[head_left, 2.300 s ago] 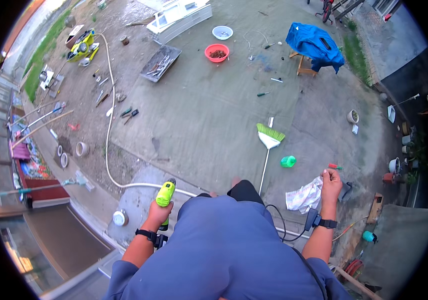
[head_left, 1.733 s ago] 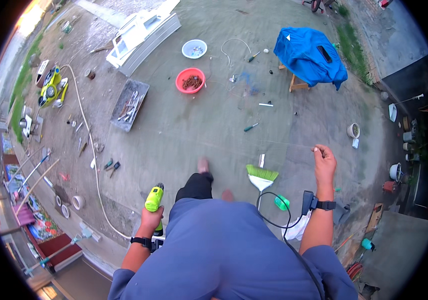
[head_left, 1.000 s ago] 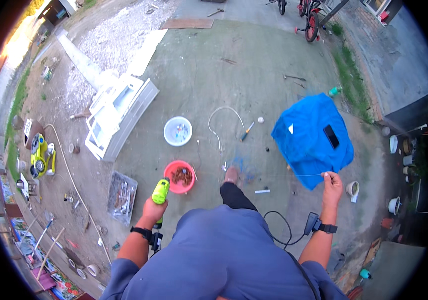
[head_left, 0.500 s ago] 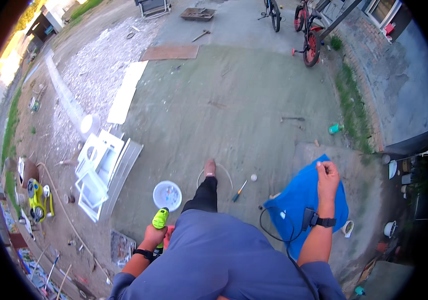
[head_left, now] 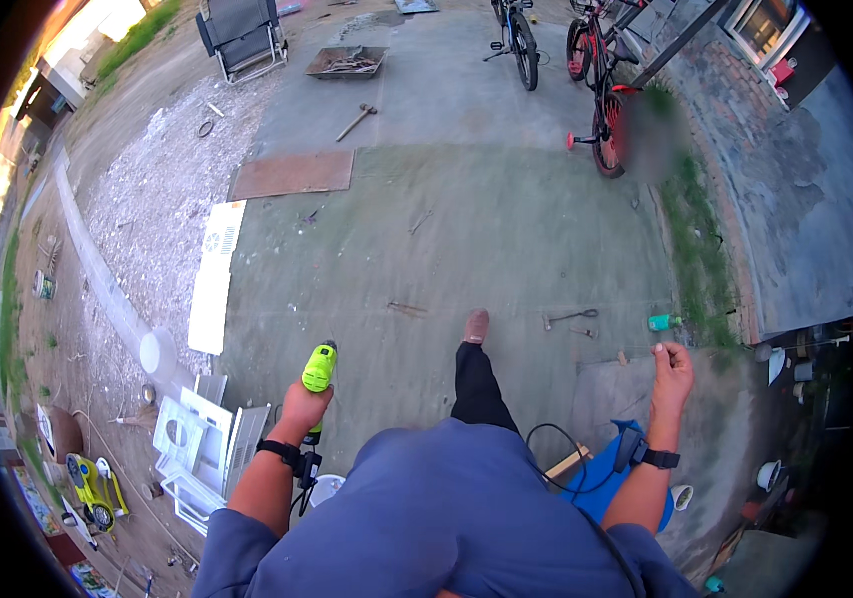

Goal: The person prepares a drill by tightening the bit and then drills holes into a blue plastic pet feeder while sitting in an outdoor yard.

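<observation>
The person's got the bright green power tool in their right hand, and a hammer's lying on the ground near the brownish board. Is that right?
Not quite: the bright green power tool is in the person's left hand, as the head view shows. The hammer does lie on the ground near the brownish board.

Outdoor yard. Greenish-grey concrete floor, stained and patchy. Pale gravel strip on left, bare dirt past it. Dark folding chair, far upper left. Right side: grey plastered wall, exposed brickwork, light-framed window at top. Grass strip runs along wall base. Bright yellowish glow upper left; elsewhere soft light.
</observation>
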The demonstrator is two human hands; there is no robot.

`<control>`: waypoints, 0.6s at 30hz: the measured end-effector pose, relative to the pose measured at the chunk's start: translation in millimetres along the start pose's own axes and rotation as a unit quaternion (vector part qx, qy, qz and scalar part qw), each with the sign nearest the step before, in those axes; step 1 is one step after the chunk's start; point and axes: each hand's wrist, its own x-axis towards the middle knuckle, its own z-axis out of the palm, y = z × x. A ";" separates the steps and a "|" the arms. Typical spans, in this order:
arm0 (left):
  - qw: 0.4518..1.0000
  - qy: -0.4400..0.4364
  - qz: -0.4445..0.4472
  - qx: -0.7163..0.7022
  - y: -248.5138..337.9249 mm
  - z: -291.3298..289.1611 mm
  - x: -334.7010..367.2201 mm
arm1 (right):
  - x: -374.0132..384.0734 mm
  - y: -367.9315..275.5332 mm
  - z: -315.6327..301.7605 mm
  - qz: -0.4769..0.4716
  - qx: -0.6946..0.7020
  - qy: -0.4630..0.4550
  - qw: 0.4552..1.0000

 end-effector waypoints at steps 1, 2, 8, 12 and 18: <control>1.000 -0.011 -0.016 -0.009 23.6 -1.8 14.5 | 28.6 7.0 15.6 -0.002 0.008 0.001 1.000; 0.999 -0.022 -0.033 -0.019 46.1 -0.5 31.3 | 57.8 10.8 30.1 -0.005 0.016 0.001 1.000; 0.990 -0.018 -0.114 -0.084 133.9 5.5 86.2 | 231.5 -15.1 133.7 -0.021 -0.018 -0.060 0.998; 0.986 -0.041 -0.154 -0.050 181.2 5.1 134.5 | 333.8 -58.5 207.5 -0.028 0.008 -0.091 0.995; 0.987 -0.067 -0.142 -0.032 272.2 9.2 261.2 | 473.4 -79.7 319.7 -0.067 0.018 -0.140 0.988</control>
